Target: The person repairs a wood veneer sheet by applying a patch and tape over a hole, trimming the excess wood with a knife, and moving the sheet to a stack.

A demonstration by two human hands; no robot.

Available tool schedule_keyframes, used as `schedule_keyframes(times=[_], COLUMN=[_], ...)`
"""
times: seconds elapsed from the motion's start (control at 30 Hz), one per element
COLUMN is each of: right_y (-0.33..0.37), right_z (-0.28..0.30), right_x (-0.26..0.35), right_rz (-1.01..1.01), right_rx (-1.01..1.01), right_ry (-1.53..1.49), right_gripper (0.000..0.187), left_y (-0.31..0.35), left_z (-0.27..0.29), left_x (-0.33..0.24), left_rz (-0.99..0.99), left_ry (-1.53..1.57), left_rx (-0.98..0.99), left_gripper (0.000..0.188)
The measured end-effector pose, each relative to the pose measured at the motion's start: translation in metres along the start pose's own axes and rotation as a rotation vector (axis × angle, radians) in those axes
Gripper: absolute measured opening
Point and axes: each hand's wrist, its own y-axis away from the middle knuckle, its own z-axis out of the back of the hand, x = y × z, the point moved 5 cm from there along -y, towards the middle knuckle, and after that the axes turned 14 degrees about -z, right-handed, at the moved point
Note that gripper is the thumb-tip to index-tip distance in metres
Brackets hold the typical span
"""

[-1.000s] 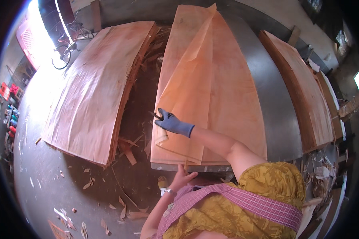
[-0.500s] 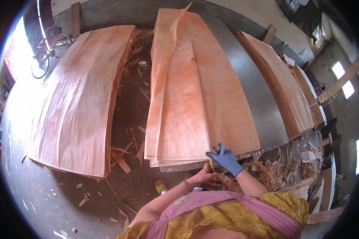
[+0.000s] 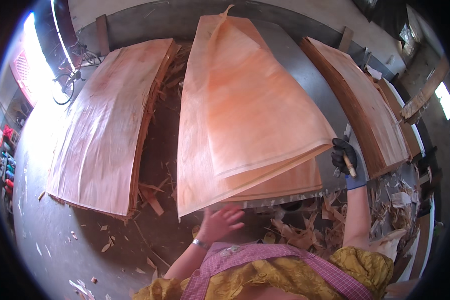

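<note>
A thin sheet of orange-pink wood veneer [image 3: 265, 115] is lifted and folded askew over other veneer sheets [image 3: 195, 165] on the middle metal-topped table. Its near right corner meets the fingers of my right hand [image 3: 341, 159], which wears a blue glove with a dark palm. Closed in that hand is a wooden-handled knife [image 3: 351, 166]; what looks like its pale blade points away from me. My bare left hand [image 3: 221, 222] is open, fingers spread, just below the near edge of the veneer, and holds nothing.
Tall veneer stacks stand at left [image 3: 105, 125] and right [image 3: 360, 95]. Bare grey metal tabletop [image 3: 305, 75] shows right of the lifted sheet. Veneer scraps [image 3: 305, 227] litter the floor near the table's front edge. A bicycle [image 3: 67, 82] stands at the far left.
My right hand has moved right and raised the veneer's near corner, turning the sheet askew. My left hand has come away from the knife, moved left and opened.
</note>
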Motion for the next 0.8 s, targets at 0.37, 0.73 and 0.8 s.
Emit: schedule_keyframes(times=[0.37, 0.73, 0.8], right_y=[0.173, 0.204, 0.179], right_z=[0.296, 0.382, 0.400], right_x=[-0.077, -0.122, -0.105], right_rz=[0.267, 0.011, 0.045], right_rx=[-0.534, -0.629, -0.617], right_ry=[0.175, 0.001, 0.019], right_gripper=[0.018, 0.011, 0.013], left_y=[0.114, 0.060, 0.013], left_z=[0.027, 0.057, 0.053], left_x=[0.036, 0.096, 0.096], left_rz=[-0.961, -0.856, -0.844], left_ry=[-0.479, -0.611, -0.632], left_rx=[-0.538, -0.660, -0.688], left_gripper=[0.059, 0.025, 0.022])
